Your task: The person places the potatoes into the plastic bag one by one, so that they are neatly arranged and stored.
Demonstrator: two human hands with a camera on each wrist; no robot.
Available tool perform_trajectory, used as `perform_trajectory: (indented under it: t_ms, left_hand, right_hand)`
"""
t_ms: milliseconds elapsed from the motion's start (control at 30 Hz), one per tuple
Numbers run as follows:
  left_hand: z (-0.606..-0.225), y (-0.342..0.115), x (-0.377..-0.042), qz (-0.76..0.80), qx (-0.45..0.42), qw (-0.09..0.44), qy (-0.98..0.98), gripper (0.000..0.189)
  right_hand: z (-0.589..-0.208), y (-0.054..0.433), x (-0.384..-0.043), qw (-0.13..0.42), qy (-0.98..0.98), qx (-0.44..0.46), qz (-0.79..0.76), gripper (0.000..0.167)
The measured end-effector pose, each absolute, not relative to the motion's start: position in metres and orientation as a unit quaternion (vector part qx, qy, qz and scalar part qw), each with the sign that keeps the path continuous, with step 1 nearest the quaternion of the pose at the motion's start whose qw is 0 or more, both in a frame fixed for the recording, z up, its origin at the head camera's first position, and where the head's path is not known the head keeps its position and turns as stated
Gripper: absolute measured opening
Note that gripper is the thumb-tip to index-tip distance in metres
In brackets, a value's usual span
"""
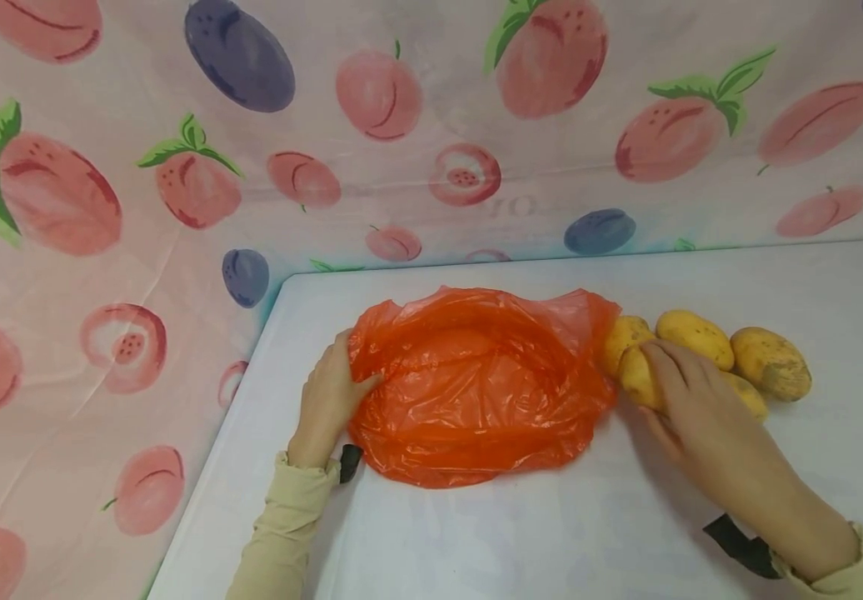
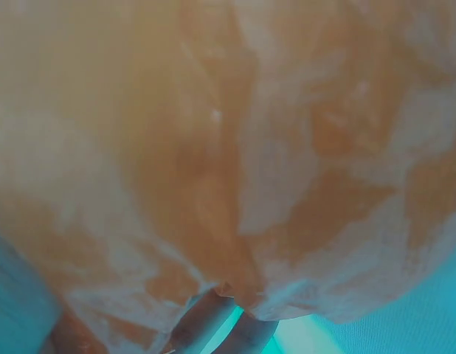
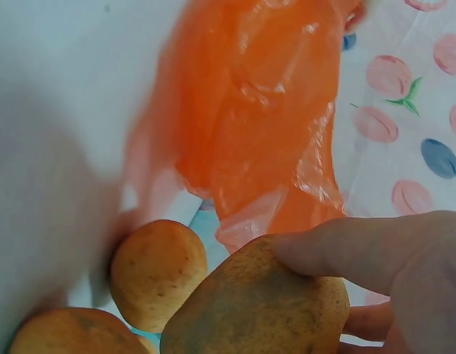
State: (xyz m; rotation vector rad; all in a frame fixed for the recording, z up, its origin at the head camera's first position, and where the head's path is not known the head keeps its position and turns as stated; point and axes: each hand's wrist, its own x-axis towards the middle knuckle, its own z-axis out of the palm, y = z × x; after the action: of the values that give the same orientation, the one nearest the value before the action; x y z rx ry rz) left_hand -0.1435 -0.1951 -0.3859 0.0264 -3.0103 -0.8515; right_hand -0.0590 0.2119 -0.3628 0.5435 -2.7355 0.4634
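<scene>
A translucent orange-red plastic bag point(image 1: 469, 392) lies spread on the table with its mouth facing up. My left hand point(image 1: 330, 396) holds the bag's left edge, thumb on the inner side and fingers outside. In the left wrist view the bag film point(image 2: 213, 147) fills most of the picture, with parts of fingers point(image 2: 206, 317) showing below it. Just past the bag's right edge, my right hand point(image 1: 709, 417) grips a yellow potato point(image 1: 637, 379). The right wrist view shows the thumb point(image 3: 339, 251) pressed on this potato point(image 3: 250, 310).
Several more potatoes point(image 1: 771, 364) lie grouped around and behind the right hand, one point(image 1: 624, 332) right by the bag's edge. The white table point(image 1: 476, 542) meets a fruit-printed cloth point(image 1: 416, 167) at its back and left sides.
</scene>
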Motion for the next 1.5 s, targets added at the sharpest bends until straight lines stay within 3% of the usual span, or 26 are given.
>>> perform_trajectory:
  t_ms: [500, 1500]
  left_hand:
    - [-0.387, -0.193, -0.144, -0.260, 0.006, -0.005, -0.966, 0.079]
    - [-0.390, -0.190, -0.143, -0.245, 0.009, -0.022, -0.969, 0.084]
  right_hand:
    - [-0.342, 0.205, -0.066, 0.179, -0.954, 0.189, 0.149, 0.079]
    - [-0.311, 0.171, -0.087, 0.125, -0.943, 0.232, 0.205, 0.071]
